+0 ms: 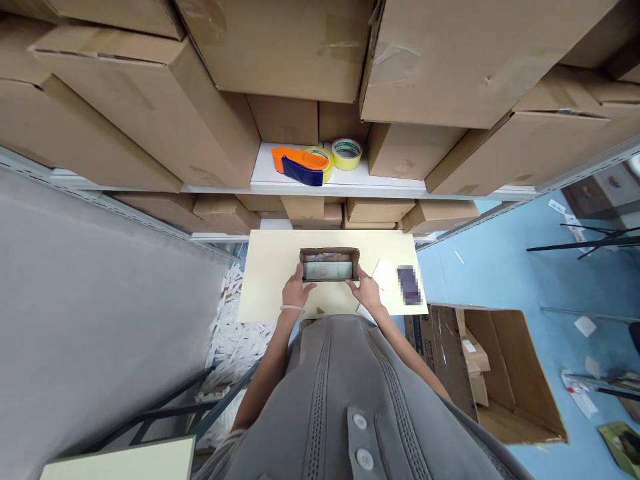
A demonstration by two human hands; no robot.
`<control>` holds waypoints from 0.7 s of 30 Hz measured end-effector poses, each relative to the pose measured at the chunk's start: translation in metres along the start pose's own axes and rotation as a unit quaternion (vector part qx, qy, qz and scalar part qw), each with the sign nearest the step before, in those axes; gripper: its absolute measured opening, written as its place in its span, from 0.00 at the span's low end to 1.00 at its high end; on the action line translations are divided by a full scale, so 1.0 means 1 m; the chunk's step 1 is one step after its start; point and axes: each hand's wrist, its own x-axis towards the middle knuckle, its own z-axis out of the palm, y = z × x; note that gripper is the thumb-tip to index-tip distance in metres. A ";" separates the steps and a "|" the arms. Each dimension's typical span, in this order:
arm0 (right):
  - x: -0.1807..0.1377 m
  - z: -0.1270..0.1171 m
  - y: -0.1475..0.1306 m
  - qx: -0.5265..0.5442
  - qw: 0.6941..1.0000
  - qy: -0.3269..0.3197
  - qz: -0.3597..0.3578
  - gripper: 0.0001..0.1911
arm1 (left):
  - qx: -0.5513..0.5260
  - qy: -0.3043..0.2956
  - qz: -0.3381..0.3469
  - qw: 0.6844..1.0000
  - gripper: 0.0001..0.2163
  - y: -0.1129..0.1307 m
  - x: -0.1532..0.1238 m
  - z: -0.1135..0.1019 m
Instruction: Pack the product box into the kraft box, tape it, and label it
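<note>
Head view: we face shelves (350,181) packed with cartons, a tape gun (300,165) on the ledge. Below, our table (265,273) has bare room on its left side; a big open carton (505,373) sits right of it on the floor. At the table's middle sits a small box (329,264). Our left hand (296,291) and right hand (366,288) grip its near corners, fingers curled on the edges.

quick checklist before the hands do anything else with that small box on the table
1. Left hand on the box: ok, at its left end.
2. Right hand on the box: ok, at its right end.
3. Box open: ok, a pale item shows inside.
4. Box resting on the table: ok.
5. Tape dispenser at hand: not ok, it is up on the shelf.
6. Grip firmness: cannot tell.
</note>
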 end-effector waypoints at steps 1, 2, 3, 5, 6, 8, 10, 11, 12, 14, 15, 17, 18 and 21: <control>0.001 -0.001 -0.002 -0.017 1.000 -0.004 0.002 0.33 | 0.017 -0.002 -0.002 1.000 0.36 0.000 0.001 -0.001; 0.002 -0.002 -0.004 -0.034 0.999 -0.007 0.004 0.33 | 0.030 -0.004 -0.004 1.000 0.35 0.001 0.001 -0.001; 0.003 -0.003 -0.006 -0.049 0.999 -0.009 0.006 0.32 | 0.039 -0.003 -0.006 0.999 0.34 0.001 0.002 -0.001; 0.003 -0.006 -0.011 -0.076 0.997 -0.013 0.008 0.30 | 0.047 -0.001 0.000 0.999 0.32 0.003 0.003 0.002; 0.003 -0.007 -0.013 -0.088 0.996 -0.016 0.006 0.30 | 0.046 -0.003 0.011 0.999 0.30 0.004 0.004 0.005; 0.003 -0.010 -0.017 -0.108 0.994 -0.023 -0.001 0.29 | 0.043 -0.013 0.047 0.998 0.27 0.009 0.006 0.013; 0.003 -0.011 -0.019 -0.121 0.992 -0.034 -0.012 0.29 | 0.050 -0.028 0.083 0.995 0.25 0.015 0.007 0.023; 0.003 -0.011 -0.020 -0.124 0.991 -0.039 -0.020 0.28 | 0.059 -0.032 0.095 0.993 0.25 0.018 0.009 0.027; 0.004 -0.010 -0.021 -0.125 0.991 -0.044 -0.030 0.28 | 0.069 -0.035 0.102 0.992 0.24 0.020 0.010 0.031; 0.005 -0.008 -0.023 -0.127 0.989 -0.052 -0.051 0.27 | 0.085 -0.041 0.106 0.990 0.24 0.022 0.013 0.036; 0.007 -0.006 -0.024 -0.130 0.988 -0.054 -0.059 0.27 | 0.090 -0.045 0.107 0.989 0.23 0.022 0.015 0.037; 0.009 -0.001 -0.024 -0.140 0.986 -0.055 -0.067 0.27 | 0.101 -0.049 0.112 0.987 0.22 0.020 0.018 0.038; 0.010 0.001 -0.024 -0.145 0.985 -0.057 -0.067 0.27 | 0.112 -0.048 0.117 0.986 0.21 0.019 0.020 0.037; 0.011 0.010 -0.022 -0.153 0.983 -0.072 -0.070 0.27 | 0.158 -0.039 0.141 0.977 0.18 0.017 0.024 0.037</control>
